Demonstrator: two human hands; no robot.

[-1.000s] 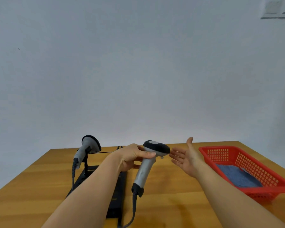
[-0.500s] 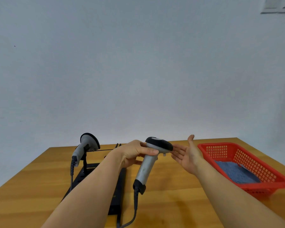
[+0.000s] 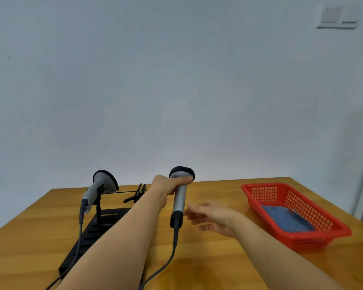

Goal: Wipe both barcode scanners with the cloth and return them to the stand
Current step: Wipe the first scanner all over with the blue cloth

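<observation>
Grey plastic with a black cap and black foot, the scanner in my left hand (image 3: 181,193) stands nearly upright just below the middle of the frame, lifted off the table (image 3: 228,258). My left hand (image 3: 166,184) grips it high up, just under the head, with the thumb laid along the neck and the fingers curled round behind. It looks light and rigid, a hard smooth shell that could slip if held loosely, so the narrow handle is the place to hold; the dark cable (image 3: 168,260) hanging from its foot towards the lower edge of the frame will probably drag a little. My right hand (image 3: 213,218) hovers just right of the handle's lower end, blurred, fingers spread loosely and holding nothing. Left of centre, the second scanner (image 3: 101,186) sits tilted in the black stand (image 3: 96,229), whose base runs down under my left forearm. At the right of the frame the blue cloth (image 3: 285,218) lies in the red basket (image 3: 260,190), soft and easy to bunch, not yet picked up. So, by my reckoning, no wiping has begun; the free hand needs the cloth first.
</observation>
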